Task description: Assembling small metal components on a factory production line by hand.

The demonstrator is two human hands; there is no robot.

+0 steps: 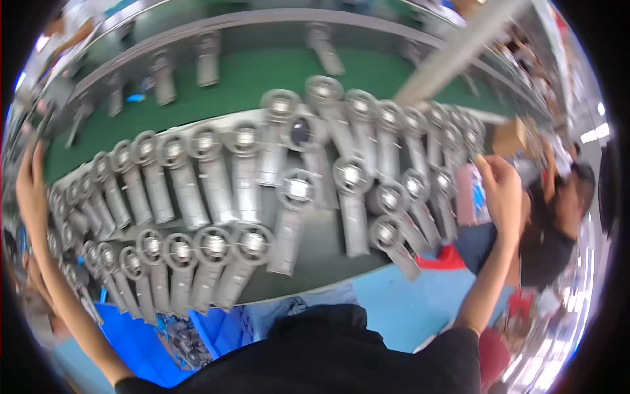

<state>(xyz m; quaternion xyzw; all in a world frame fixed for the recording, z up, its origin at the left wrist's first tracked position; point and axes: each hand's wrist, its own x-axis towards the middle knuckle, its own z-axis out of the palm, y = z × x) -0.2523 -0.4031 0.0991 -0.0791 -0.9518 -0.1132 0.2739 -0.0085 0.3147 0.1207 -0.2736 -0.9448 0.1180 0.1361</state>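
My left hand (30, 187) is raised at the far left edge, its fingers upright against a thin dark shape (44, 125). Blur and the steep angle hide what that is. On the right, my right hand (504, 194) is lifted with fingers curled and thumb and index close together; anything in the pinch is too small to make out. Between my arms lie rows of grey handheld fan bodies, each a round ring on a flat handle, such as one fan body (246, 164) in the back row and another (214, 253) in front. One fan body (302, 133) has a dark centre.
Behind the bench runs a green conveyor belt (262, 69) carrying more fan bodies. A slanted post (453, 56) crosses at back right. Blue bins (134, 341) stand below the front edge, beside dark small parts. Right are a pink box (467, 194), a carton (510, 136) and a co-worker (558, 230).
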